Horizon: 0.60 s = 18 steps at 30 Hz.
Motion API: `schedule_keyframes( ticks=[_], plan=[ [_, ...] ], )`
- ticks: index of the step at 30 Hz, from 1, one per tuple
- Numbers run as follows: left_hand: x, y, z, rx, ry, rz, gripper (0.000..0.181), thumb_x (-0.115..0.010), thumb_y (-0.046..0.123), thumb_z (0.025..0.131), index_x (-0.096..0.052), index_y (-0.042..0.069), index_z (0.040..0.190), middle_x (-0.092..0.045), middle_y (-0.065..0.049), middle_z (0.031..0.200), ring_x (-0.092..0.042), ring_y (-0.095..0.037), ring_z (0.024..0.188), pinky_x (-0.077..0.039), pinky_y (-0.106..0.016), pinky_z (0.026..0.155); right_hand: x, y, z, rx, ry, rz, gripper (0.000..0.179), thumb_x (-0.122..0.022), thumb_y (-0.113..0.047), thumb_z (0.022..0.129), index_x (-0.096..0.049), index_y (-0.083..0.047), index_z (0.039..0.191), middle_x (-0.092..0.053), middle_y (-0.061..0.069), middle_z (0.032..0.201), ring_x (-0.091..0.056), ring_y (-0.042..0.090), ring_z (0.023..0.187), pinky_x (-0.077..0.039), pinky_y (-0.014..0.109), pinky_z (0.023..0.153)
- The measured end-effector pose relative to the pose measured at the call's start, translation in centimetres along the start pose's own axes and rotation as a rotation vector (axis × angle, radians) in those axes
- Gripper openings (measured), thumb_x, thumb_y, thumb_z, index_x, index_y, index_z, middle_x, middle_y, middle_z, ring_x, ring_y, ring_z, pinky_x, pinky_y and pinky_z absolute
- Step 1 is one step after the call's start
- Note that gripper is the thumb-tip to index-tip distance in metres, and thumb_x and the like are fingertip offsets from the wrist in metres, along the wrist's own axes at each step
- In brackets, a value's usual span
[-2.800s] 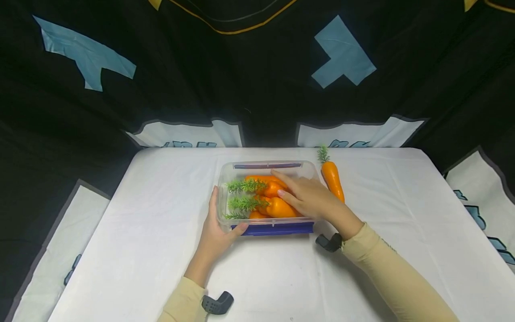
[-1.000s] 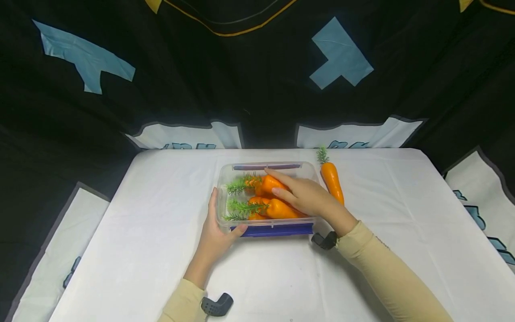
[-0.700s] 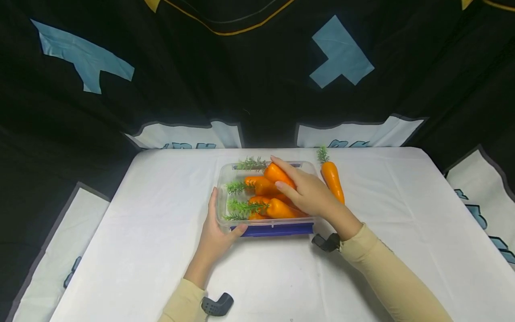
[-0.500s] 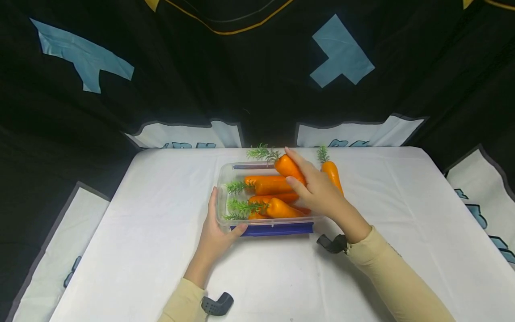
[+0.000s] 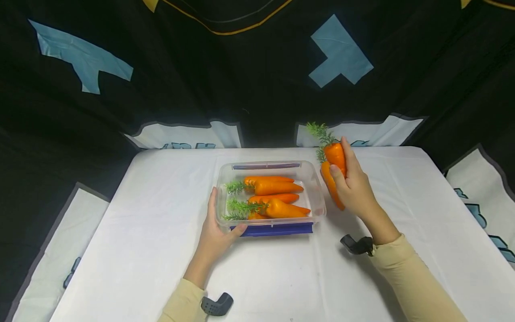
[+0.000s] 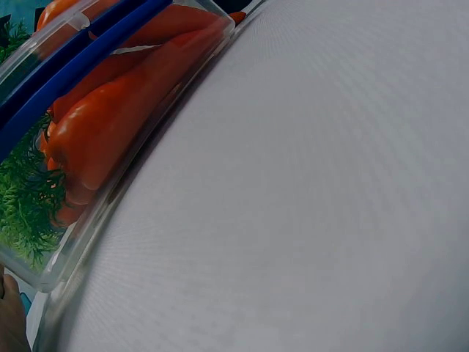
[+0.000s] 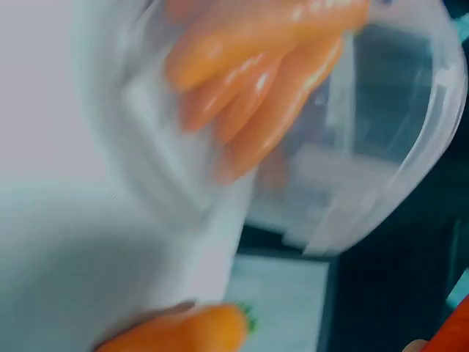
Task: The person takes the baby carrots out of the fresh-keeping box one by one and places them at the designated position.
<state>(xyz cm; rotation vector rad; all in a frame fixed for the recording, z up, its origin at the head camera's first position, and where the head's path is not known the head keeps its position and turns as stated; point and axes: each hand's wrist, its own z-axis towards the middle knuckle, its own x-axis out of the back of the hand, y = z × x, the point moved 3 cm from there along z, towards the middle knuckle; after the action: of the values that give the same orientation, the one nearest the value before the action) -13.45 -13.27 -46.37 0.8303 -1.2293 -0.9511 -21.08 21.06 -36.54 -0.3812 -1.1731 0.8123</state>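
My right hand [image 5: 356,188] grips an orange carrot [image 5: 335,156] with a green leafy top, raised to the right of a clear plastic container [image 5: 314,179]. Under and beside it, a second carrot [image 5: 330,184] lies on the table, partly covered. My left hand [image 5: 215,235] holds the container's front left corner, thumb over the front rim and fingers along the left side. Inside lie several carrots [image 5: 277,186], their tops pointing left. In the right wrist view the held carrot [image 7: 454,330] shows only at the lower right corner, and the picture is blurred.
A white cloth covers the table [image 5: 257,277]. Blue latches [image 5: 271,229] run along the container's long sides, the front one hanging outward. A black curtain [image 5: 201,80] with pale blue patches hangs behind the table. Dark cameras [image 5: 217,305] are strapped to both wrists.
My right hand has lifted a carrot out of the container and carried it right, over the carrot on the table. The left hand has stayed at the container, which has not moved.
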Motion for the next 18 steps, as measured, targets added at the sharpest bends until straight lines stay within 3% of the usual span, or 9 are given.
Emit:
schedule_keyframes(
  ticks=[10, 18],
  plan=[
    [0.0, 0.0, 0.0, -0.003, 0.0, -0.003, 0.117, -0.082, 0.041, 0.078, 0.003, 0.039, 0.159, -0.006, 0.001, 0.168, -0.016, -0.034, 0.153, -0.019, -0.068, 0.118, 0.1, 6.0, -0.5, -0.112, 0.031, 0.088, 0.067, -0.041, -0.034, 0.107, 0.0, -0.035, 0.16, -0.031, 0.025, 0.155, -0.042, 0.048, 0.129, -0.032, 0.069, 0.111],
    [0.0, 0.0, 0.0, -0.013, 0.002, -0.003, 0.116, -0.081, 0.041, 0.078, 0.002, 0.036, 0.16, -0.007, 0.0, 0.168, -0.017, -0.034, 0.153, -0.019, -0.068, 0.118, -0.1, 8.7, -0.3, -0.174, 0.047, 0.141, 0.068, -0.036, -0.038, 0.107, 0.003, -0.026, 0.161, -0.03, 0.029, 0.153, -0.037, 0.048, 0.132, -0.028, 0.066, 0.114]
  ],
)
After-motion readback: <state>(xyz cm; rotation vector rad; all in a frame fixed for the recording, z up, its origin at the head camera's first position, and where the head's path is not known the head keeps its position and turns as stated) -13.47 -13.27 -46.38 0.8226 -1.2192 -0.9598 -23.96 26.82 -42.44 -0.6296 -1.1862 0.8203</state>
